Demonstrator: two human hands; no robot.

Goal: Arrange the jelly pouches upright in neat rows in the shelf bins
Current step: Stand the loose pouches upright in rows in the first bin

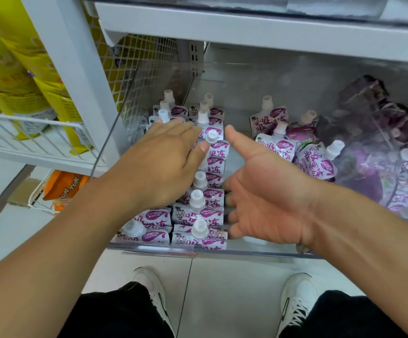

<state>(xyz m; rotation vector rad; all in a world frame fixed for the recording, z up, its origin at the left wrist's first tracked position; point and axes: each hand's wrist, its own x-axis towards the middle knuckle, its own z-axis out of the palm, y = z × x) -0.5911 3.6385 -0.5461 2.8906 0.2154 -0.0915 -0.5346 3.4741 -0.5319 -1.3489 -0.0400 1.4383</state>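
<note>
White and purple jelly pouches with white screw caps stand in two rows (198, 211) at the left end of a clear shelf bin (247, 252). My left hand (164, 159) lies flat over the left row, fingers straight and touching the pouch tops. My right hand (259, 189) is beside the right row, thumb up, its straight fingers against the side of those pouches. More pouches (295, 147) lie loose and tilted in the middle of the bin, apart from both hands.
A clear divider separates a heap of purple packs (381, 132) at the right. Above is a white shelf edge (271, 30). Yellow packages (15, 69) sit in a wire rack on the left, an orange bag (64, 189) below. My two white shoes stand on the tiled floor.
</note>
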